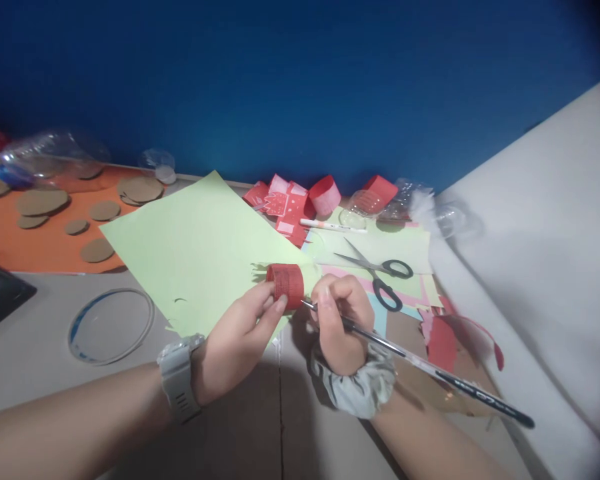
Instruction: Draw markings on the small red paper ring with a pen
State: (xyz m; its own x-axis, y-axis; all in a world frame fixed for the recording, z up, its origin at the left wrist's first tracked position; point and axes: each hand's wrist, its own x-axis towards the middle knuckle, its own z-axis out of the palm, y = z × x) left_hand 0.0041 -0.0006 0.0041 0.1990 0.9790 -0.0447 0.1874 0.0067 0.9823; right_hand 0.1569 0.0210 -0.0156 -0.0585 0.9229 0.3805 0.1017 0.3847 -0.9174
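A small red paper ring (289, 285) with faint dark marks on its side sits in my left hand (243, 333), pinched between thumb and fingers. My right hand (343, 320) grips a long, slim pen (420, 361) with a pointed metal tip and a dark end. Its tip is close to the ring's lower right edge; whether it touches I cannot tell. Beneath and behind the ring lies a light green paper sheet (205, 247), with a ragged cut edge beside the ring. Black-handled scissors (375, 270) rest open to the right of my right hand.
Cardboard discs (43, 201) lie on orange paper (0, 247) at left, near a clear plastic bottle (55, 157). A tape ring (111, 327) and dark device (3, 293) are nearer. Red paper pieces (293, 207) and a marker (330, 225) lie by the blue wall (300, 87).
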